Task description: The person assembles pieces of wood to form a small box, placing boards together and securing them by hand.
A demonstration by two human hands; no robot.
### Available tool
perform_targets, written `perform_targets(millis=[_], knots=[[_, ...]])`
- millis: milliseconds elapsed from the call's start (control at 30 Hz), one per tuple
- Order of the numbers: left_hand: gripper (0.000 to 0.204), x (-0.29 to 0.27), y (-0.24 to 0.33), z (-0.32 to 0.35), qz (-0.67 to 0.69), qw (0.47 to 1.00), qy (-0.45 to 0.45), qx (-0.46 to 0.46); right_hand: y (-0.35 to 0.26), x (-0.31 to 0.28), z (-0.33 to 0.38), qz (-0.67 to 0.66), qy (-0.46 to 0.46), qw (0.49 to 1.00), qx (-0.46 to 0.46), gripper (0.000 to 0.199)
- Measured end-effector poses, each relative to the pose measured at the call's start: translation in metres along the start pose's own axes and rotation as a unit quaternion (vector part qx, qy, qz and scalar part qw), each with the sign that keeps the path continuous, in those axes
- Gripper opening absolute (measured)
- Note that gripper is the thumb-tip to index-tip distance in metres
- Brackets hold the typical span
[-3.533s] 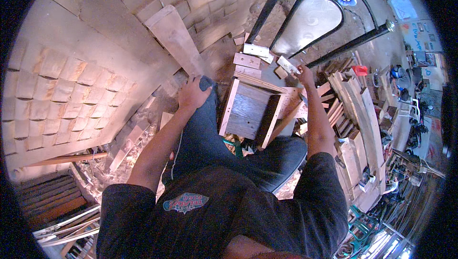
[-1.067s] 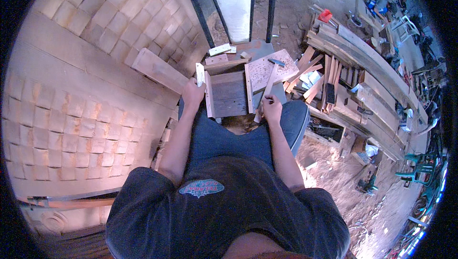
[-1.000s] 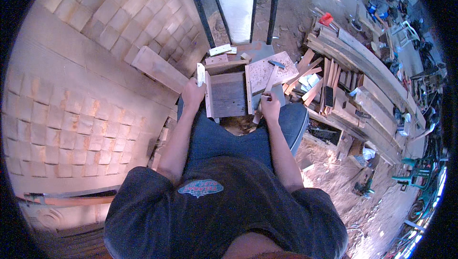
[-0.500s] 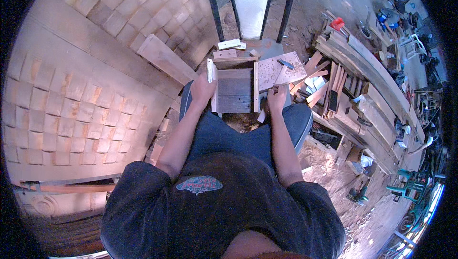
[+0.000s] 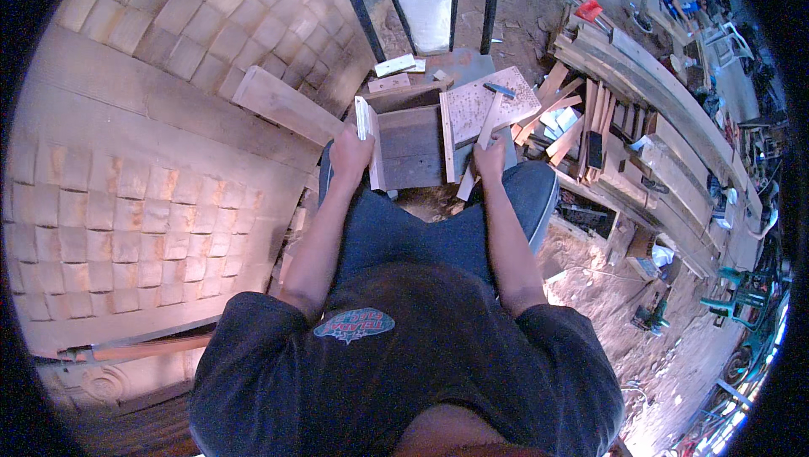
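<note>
A drawer-like open wooden box [image 5: 376,145] with a dark bottom panel sits in front of my knees, slightly turned. My left hand [image 5: 350,154] is closed on its left side wall, fingers partly hidden by the wood. To the right of the box, my right hand [image 5: 489,158] wraps round the wooden handle of a hammer [image 5: 489,124]. The handle's lower end sticks out below the fist, beside the box's right wall. The hammer's dark metal head lies over a pale wooden board [image 5: 522,101] covered with small dark marks.
Small wood offcuts [image 5: 394,65] lie beyond the box. A plank [image 5: 286,105] leans in from the left, near a large carved wooden panel [image 5: 126,221]. Timber and sticks [image 5: 595,124] are piled at the right. A dark-framed chair back [image 5: 421,2] stands ahead.
The box has turned slightly and shifted left in view. My right hand has moved up a little along the hammer, and more of its handle shows. My left hand keeps its grip.
</note>
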State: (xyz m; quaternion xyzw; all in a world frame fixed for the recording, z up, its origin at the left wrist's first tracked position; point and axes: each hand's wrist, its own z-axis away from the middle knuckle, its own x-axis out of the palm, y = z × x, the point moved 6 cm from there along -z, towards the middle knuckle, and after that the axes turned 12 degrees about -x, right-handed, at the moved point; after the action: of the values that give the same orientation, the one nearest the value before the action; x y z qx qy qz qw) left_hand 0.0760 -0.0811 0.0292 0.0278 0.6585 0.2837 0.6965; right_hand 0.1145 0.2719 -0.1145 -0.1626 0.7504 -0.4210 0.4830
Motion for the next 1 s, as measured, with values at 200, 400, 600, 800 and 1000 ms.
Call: perform_targets(millis=[200,400,600,800,1000], knots=[[0.036,0.002,0.002,-0.001,-0.016,1.0,0.007,0.003,-0.014,-0.005,0.006,-0.039,-0.1,0.99,0.09,0.061],[0.038,0.004,0.0,-0.001,-0.026,1.0,-0.007,-0.003,-0.002,0.011,0.008,0.022,-0.189,0.976,0.104,0.055],[0.038,0.005,-0.003,-0.001,-0.016,1.0,-0.004,-0.006,0.01,0.023,0.006,0.008,-0.133,0.99,0.042,0.047],[0.035,0.006,-0.027,0.0,0.149,0.986,-0.053,-0.043,0.02,0.029,0.009,-0.049,-0.167,0.982,0.069,0.042],[0.036,0.021,-0.047,0.012,0.326,0.935,-0.114,-0.079,0.017,0.029,0.012,-0.051,-0.148,0.986,0.056,0.036]])
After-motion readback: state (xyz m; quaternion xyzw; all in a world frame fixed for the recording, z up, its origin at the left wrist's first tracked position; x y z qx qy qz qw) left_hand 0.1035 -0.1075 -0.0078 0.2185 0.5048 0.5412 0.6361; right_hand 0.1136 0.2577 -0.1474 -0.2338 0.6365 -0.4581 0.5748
